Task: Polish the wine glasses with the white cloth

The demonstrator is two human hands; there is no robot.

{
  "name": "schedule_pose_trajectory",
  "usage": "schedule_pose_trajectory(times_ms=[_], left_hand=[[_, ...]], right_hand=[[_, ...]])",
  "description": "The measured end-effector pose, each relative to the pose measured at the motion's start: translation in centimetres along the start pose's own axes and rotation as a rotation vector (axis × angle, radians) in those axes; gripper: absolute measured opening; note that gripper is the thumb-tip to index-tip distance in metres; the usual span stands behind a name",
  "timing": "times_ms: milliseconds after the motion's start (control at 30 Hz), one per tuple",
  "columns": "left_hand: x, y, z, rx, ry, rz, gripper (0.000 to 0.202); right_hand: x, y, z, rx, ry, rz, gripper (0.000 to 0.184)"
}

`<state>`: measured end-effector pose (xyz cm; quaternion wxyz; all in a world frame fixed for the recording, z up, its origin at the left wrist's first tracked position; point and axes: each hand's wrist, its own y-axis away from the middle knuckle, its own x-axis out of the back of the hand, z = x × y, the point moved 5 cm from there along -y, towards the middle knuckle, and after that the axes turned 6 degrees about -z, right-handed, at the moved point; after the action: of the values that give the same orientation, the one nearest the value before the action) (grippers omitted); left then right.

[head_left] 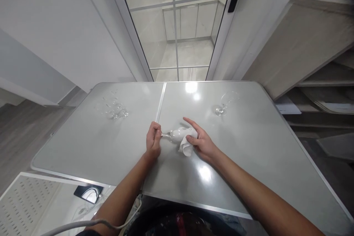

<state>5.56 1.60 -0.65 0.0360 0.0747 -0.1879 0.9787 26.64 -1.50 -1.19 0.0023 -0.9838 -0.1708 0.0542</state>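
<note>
Between my hands, above the grey table (pixel 238 155), a clear stemmed glass (pixel 174 135) lies on its side in the air, bowl toward the right. My left hand (pixel 153 141) is closed around its foot end, which the fingers hide. A white cloth (pixel 187 148) fills part of the bowl and hangs out over the rim. My right hand (pixel 204 143) grips the cloth at the rim between thumb and fingers, with one finger stretched out past the far side. How deep the cloth reaches inside is hard to make out.
One stemmed glass (pixel 221 110) stands at the back right. Clear glassware (pixel 117 111) is grouped at the back left. Behind the table is a glass door (pixel 193 51); shelves (pixel 326 83) stand at the right. A dark phone-like object (pixel 88 193) and a cable (pixel 102 222) are at lower left.
</note>
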Motion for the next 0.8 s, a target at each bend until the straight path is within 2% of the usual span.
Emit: schedule_pose_trajectory(times_ms=[100, 200, 267, 333, 433, 500, 533, 600, 700, 733, 800], left_hand=[[0.1, 0.2, -0.5, 0.069, 0.034, 0.039, 0.030], [0.2, 0.2, -1.0, 0.159, 0.098, 0.050, 0.029], [0.2, 0.0, -1.0, 0.181, 0.114, 0.004, 0.028], [0.2, -0.2, -0.7, 0.160, 0.117, -0.040, 0.027], [0.2, -0.2, 0.1, 0.060, 0.065, -0.061, 0.027], [0.3, 0.0, 0.1, 0.042, 0.041, -0.044, 0.028], [0.3, 0.1, -0.1, 0.061, 0.052, -0.028, 0.028], [0.3, 0.2, -0.7, 0.125, 0.101, 0.002, 0.027], [0.4, 0.2, -1.1, 0.172, 0.123, 0.025, 0.027], [0.5, 0.1, -1.0, 0.172, 0.115, 0.021, 0.027], [0.5, 0.0, -0.7, 0.145, 0.089, -0.002, 0.026]], right_hand=[[-0.1, -0.2, -0.6, 0.078, 0.175, -0.057, 0.077], [-1.3, 0.0, -0.6, 0.259, 0.494, -0.256, 0.066], [-1.9, 0.1, -0.2, 0.292, 0.573, -0.342, 0.058], [-1.5, 0.1, -0.1, 0.222, 0.462, -0.267, 0.056], [-0.7, 0.0, -0.3, 0.041, 0.108, -0.098, 0.062], [-0.6, 0.1, -0.4, -0.022, -0.007, -0.078, 0.067], [-0.6, 0.1, -0.5, -0.014, 0.019, -0.090, 0.070], [-0.9, 0.0, -0.7, 0.083, 0.214, -0.156, 0.071], [-1.9, 0.0, -0.2, 0.229, 0.514, -0.279, 0.059], [-1.9, 0.0, 0.0, 0.226, 0.518, -0.264, 0.054], [-1.4, -0.3, 0.3, 0.141, 0.348, -0.136, 0.053]])
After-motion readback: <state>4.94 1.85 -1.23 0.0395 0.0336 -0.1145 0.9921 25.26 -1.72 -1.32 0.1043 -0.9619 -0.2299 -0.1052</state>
